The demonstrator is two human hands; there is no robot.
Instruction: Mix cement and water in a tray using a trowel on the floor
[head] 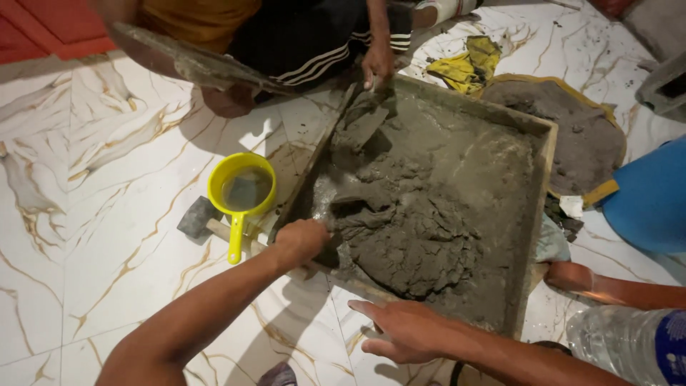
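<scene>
Marble-patterned white floor tiles (pixel 86 179) carry everything in view. At far left a rubber mallet (pixel 196 218) lies on the floor, its wooden handle running under a yellow scoop (pixel 241 189) that holds cloudy water. Just right of the scoop, the left hand (pixel 301 239) is clenched around a tool handle at the near-left edge of a square mortar tray (pixel 543 143); the blade of this trowel (pixel 330 251) is largely buried, so its shape cannot be told. The grey wet mortar (pixel 414 229) is heaped in the near half of the tray, touching the buried blade. The right hand (pixel 404 330) rests flat on the tray's near rim, fingers spread, grip released and holding nothing.

At the far side of the tray another person's hand (pixel 377 64) holds a second trowel (pixel 364 125) laid on the mortar. A yellow cloth (pixel 468 66) lies beyond the tray's far corner. To the right, a mound of dry cement (pixel 579 129) sits on a sack, near a blue container (pixel 650 200). A clear plastic bottle (pixel 622 343) occupies the lower right corner.
</scene>
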